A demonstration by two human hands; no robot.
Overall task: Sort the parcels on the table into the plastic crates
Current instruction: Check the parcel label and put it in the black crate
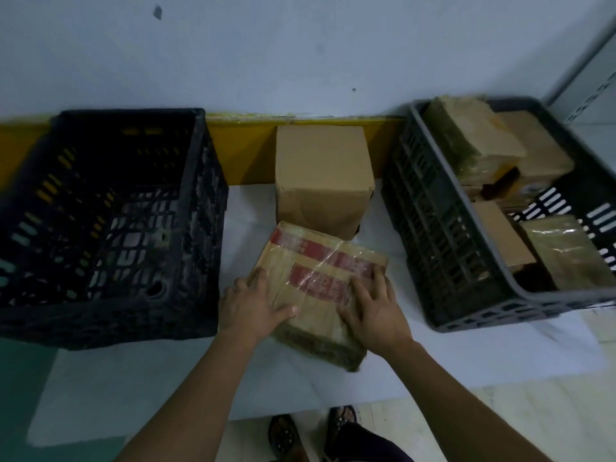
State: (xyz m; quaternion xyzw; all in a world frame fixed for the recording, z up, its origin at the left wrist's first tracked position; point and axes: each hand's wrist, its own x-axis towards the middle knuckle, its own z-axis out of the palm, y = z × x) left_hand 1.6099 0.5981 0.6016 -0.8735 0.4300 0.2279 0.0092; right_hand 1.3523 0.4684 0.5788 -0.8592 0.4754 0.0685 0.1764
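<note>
Nearest the camera, on the white table (433, 368), a flat brown cardboard parcel wrapped in clear tape with red printed bands (320, 291) lies tilted between both hands. On its left edge the left hand (248, 305) rests with fingers spread along the side and the thumb laid across the top face; the right hand (373, 305) lies flat on the parcel's right part, fingers straight and slightly apart, pressing down on the taped surface. Neither hand curls round the parcel. Just behind it, touching or nearly touching its far edge, stands a plain brown cardboard box (323, 178), upright, against the yellow strip along the wall. Left of the parcels sits a deep black slotted plastic crate (206, 201); nothing shows inside it. Right of them sits a shallower grey slotted plastic crate (443, 241), which holds several brown taped parcels (480, 141), stacked at its far end and lying at its near end.
</note>
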